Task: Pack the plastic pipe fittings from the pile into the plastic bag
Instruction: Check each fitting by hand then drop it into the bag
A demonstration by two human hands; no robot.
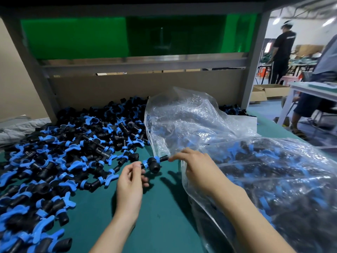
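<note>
Fingers (176, 156) pinch fitting (153, 164): left hand (130, 181), right hand (197, 168) (beside bag (191, 115)).

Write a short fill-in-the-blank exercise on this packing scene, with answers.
1. The left hand and the right hand hold one ____ between them.
2. The pile lies to the ____ of the bag.
3. Each piece in the pile is black and ____.

Answers: fitting; left; blue.
</note>
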